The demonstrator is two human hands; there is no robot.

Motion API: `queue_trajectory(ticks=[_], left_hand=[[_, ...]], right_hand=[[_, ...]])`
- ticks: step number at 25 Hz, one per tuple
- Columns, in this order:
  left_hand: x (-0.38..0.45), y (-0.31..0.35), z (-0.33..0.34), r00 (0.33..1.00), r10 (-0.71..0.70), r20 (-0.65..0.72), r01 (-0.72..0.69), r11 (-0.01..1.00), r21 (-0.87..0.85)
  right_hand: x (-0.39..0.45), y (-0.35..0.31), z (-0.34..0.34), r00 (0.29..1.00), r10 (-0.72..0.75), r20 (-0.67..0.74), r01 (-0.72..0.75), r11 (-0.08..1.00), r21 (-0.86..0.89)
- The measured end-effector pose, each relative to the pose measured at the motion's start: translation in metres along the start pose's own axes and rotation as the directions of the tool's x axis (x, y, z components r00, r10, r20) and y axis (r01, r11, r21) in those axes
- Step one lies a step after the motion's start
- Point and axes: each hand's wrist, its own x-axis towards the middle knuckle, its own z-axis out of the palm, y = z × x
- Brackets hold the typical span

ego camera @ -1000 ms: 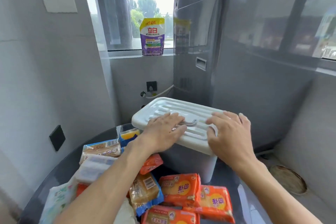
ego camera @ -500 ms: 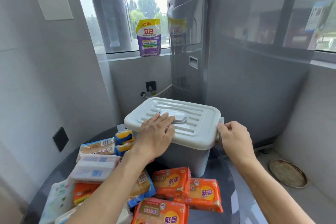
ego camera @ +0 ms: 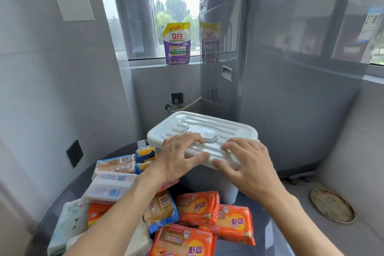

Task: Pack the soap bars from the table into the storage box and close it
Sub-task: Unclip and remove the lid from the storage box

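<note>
The storage box (ego camera: pixel 216 183) stands at the far side of the dark round table (ego camera: pixel 259 241), with its white ribbed lid (ego camera: pixel 226 129) on top. My left hand (ego camera: pixel 178 158) lies on the lid's near left part, thumb along the front rim. At the lid's near right corner is my right hand (ego camera: pixel 249 166), fingers on top and thumb under the rim. Several wrapped soap bars lie in front of the box: orange packs (ego camera: pixel 197 206) (ego camera: pixel 234 222) (ego camera: pixel 182 243), a blue-wrapped amber bar (ego camera: pixel 162 210), a white pack (ego camera: pixel 110 187) and yellow-blue bars (ego camera: pixel 146 153).
A grey washing machine (ego camera: pixel 291 89) stands right behind the box. A purple detergent pouch (ego camera: pixel 177 43) sits on the windowsill. A round drain cover (ego camera: pixel 332 206) is on the floor to the right. A tissue pack (ego camera: pixel 68 220) lies at the table's left edge.
My right hand left the box's right side and came onto the lid's near right corner. My left hand slid back toward the lid's front rim.
</note>
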Motion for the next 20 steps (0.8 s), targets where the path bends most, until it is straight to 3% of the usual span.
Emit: queue_trajectory(ticks=[2,5,10,13,15,18,20], left_hand=[[-0.001,-0.001,-0.003,1.000,0.027,0.014,-0.027,0.999,0.027],[0.000,-0.004,-0.006,0.998,0.051,0.027,-0.052,0.998,0.024],[-0.004,-0.006,-0.004,0.997,0.066,-0.035,-0.067,0.997,-0.044],[-0.002,-0.004,-0.009,0.998,0.043,-0.047,-0.051,0.984,-0.173],[-0.001,-0.001,-0.010,0.979,-0.019,-0.204,-0.038,0.962,-0.269],[-0.005,0.004,-0.008,0.804,-0.150,-0.575,-0.005,0.966,-0.259],[-0.008,0.001,-0.005,0.726,-0.074,-0.683,-0.035,0.989,-0.144]], right_hand=[[0.011,-0.010,0.002,0.991,-0.058,0.122,0.070,0.993,-0.093],[0.031,-0.021,0.003,0.972,-0.037,0.231,0.063,0.992,-0.107],[0.043,-0.019,0.003,0.964,0.011,0.267,0.012,0.996,-0.085],[0.049,-0.021,0.001,0.962,0.040,0.269,-0.030,0.999,-0.043],[0.050,-0.023,0.001,0.967,0.059,0.246,-0.055,0.998,-0.023],[0.052,-0.024,-0.004,0.981,0.085,0.174,-0.106,0.988,0.114],[0.056,-0.020,-0.011,0.987,0.122,0.109,-0.142,0.969,0.201]])
